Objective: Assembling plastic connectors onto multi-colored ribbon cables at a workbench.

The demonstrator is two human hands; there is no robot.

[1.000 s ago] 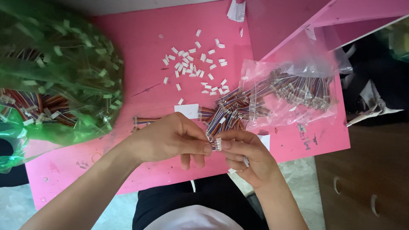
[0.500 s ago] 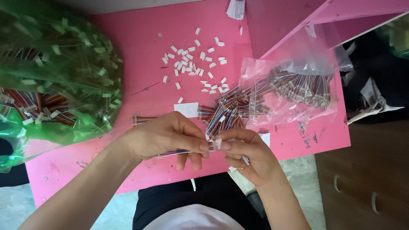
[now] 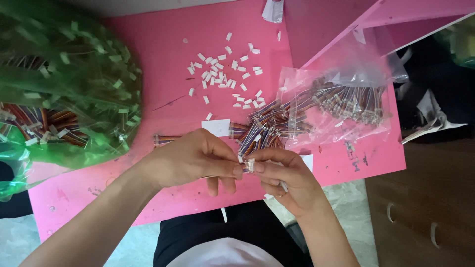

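My left hand (image 3: 198,160) and my right hand (image 3: 284,175) meet over the near edge of a pink table (image 3: 163,64). Between their fingertips they pinch a small white connector (image 3: 247,165) on a short bundle of coloured wires that runs up toward a loose pile of wire harnesses (image 3: 267,126). The thumb and forefinger of each hand press on the connector from either side. A thin pale object sticks out under my right palm.
Several small white connector housings (image 3: 225,74) lie scattered on the table's middle. A clear plastic bag of wire harnesses (image 3: 346,101) lies at right. A big green bag with finished wires (image 3: 59,89) fills the left. A brown cabinet (image 3: 425,212) stands at lower right.
Both hands stay pinched together at the same spot; the fingers have shifted only slightly on the connector.
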